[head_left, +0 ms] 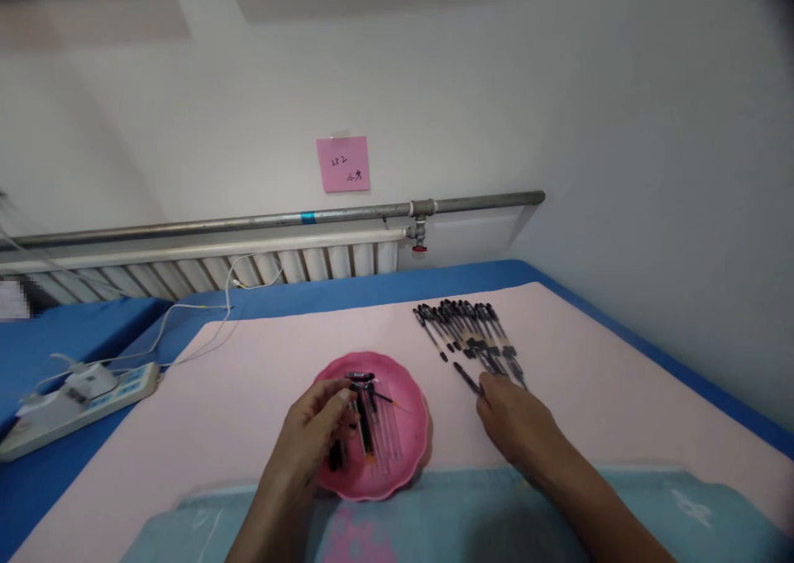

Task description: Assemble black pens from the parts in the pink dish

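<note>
My left hand (319, 418) is over the left side of a pink scalloped plate (417, 435), thumb and fingers closed in a pinch. From its fingertips a thin dark pen refill (383, 398) with an orange tip points right. Clear pen barrels (388, 439), black caps (360, 376) and other dark pen parts lie on the plate, partly hidden by this hand. My right hand (512, 414) is closed around one end of a black pen (466, 377), low over the pink surface. Just beyond it lies a pile of black-capped clear pens (462, 323), fanned out side by side.
A pink sheet (260, 364) covers the blue-edged table, with a teal cloth (471, 505) along the near side. A white power strip (80, 410) with plugs and cables is at left. Behind are a radiator (341, 261), a pipe (248, 221) and the wall.
</note>
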`<state>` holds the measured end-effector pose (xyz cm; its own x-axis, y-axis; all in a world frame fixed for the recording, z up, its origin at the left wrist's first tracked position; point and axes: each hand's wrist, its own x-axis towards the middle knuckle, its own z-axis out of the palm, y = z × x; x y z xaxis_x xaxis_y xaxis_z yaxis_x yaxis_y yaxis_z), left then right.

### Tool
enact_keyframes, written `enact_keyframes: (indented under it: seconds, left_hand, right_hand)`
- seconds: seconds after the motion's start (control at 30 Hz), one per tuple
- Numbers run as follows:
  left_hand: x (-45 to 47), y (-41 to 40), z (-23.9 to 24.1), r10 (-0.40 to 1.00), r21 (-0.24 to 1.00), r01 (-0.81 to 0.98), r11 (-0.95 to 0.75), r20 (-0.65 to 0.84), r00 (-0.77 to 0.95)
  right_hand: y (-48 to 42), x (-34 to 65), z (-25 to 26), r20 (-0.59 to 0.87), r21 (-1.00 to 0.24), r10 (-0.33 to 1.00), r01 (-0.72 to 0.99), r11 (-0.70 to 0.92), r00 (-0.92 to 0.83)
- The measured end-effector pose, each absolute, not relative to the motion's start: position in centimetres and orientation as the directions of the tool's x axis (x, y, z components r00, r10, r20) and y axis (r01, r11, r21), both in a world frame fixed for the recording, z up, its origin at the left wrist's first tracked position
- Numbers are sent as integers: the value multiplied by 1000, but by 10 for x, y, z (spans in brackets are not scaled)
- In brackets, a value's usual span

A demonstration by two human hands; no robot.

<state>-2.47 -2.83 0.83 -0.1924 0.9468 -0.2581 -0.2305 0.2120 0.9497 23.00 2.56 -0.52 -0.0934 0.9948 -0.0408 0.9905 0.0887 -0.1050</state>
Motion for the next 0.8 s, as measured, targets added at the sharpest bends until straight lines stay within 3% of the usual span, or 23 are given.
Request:
enact_keyframes:
  seconds: [0.17, 0.33, 0.43, 0.53, 0.67, 0.8]
  left_hand:
    - [-32, -26, 14, 935, 965, -186, 186, -233, -268]
    - [-42, -24, 12, 928, 988, -21, 155, -153, -341]
    - [-42, -25, 6, 946, 964, 226, 143, -66, -317]
    - [-37, -25, 1, 962, 844, 516, 145, 1, -272]
    - [-32, -24, 0, 973, 717, 683, 139, 31, -231]
    - [-29, -23, -2, 968, 704, 698, 130, 63, -243]
  right_hand:
    - [36, 235, -14, -22, -84, 997, 993, 78, -80]
    - [38, 237, -18, 44, -58, 993, 992, 111, -108]
    - [30, 230, -15, 178, -137, 959, 960, 245, -220]
    - [19, 217, -13, 320, -285, 900, 876, 390, -296]
    - [11, 193, -11, 424, -354, 788, 719, 598, -446]
    - [11, 162, -6, 249, -265, 741, 693, 671, -623]
